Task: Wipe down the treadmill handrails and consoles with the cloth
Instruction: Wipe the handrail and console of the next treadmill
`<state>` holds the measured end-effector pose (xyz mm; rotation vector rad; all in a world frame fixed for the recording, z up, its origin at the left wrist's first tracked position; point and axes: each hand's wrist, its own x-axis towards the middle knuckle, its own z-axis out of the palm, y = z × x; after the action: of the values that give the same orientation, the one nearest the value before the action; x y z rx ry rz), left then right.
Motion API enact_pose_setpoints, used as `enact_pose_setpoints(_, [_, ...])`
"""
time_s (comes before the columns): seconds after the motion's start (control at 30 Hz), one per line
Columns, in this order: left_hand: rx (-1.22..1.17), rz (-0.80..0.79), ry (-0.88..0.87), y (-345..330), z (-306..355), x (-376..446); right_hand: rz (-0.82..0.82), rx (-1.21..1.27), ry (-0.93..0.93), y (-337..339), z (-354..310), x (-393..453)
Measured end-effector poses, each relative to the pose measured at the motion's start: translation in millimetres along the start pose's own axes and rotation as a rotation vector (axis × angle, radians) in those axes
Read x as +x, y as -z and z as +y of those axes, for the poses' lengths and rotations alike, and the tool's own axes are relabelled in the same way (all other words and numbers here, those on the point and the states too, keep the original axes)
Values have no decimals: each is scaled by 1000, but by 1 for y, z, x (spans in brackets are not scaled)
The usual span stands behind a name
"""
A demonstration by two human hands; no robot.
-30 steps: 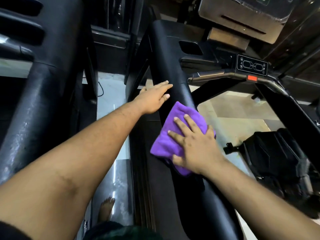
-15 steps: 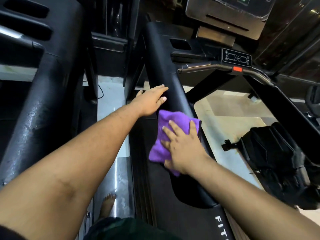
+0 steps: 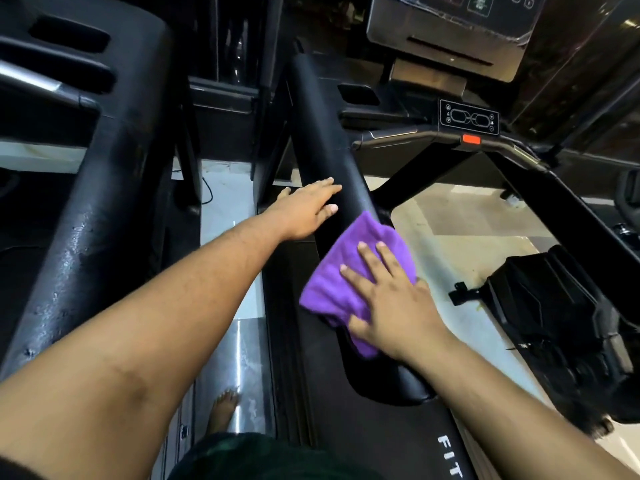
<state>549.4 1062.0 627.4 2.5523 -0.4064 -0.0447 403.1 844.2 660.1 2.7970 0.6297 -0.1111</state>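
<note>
Both hands on one handrail, cloth under the right.

The right hand [image 3: 391, 303] lies flat on the cloth [image 3: 349, 282], which drapes over the handrail [image 3: 325, 147]. The left hand [image 3: 304, 211] rests on the same rail just ahead and left of it. The console [image 3: 450, 32] stands well ahead and right of both hands; a bare foot [image 3: 223, 408] is below, between the arms.

cloth [image 3: 349, 271] purple | handrail [image 3: 325, 140] black | button [image 3: 471, 139] orange-red
</note>
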Motion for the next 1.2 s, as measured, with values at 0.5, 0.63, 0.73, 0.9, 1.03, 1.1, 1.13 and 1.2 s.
enact_pose_setpoints(0.5, [-22,69,-18,11,22,43,-47,279,-235,13,16,80])
enact_pose_setpoints(0.63, [-1,53,33,0,-7,42,7,160,-211,4,19,73])
enact_pose_setpoints(0.73, [-12,51,77,-2,-31,57,27,165,-194,13,22,125])
enact_pose_setpoints(0.9, [-83,124,100,18,-66,103,30,187,-194,26,28,205])
enact_pose_setpoints(1.03, [-146,171,106,34,-86,137,2,261,-186,33,45,253])
enact_pose_setpoints(1.1, [-224,225,89,37,-93,151,7,295,-177,38,57,277])
enact_pose_setpoints(1.13, [-265,251,84,39,-96,158,12,300,-174,40,63,288])
enact_pose_setpoints(1.2, [-335,296,77,41,-100,169,16,322,-161,42,77,308])
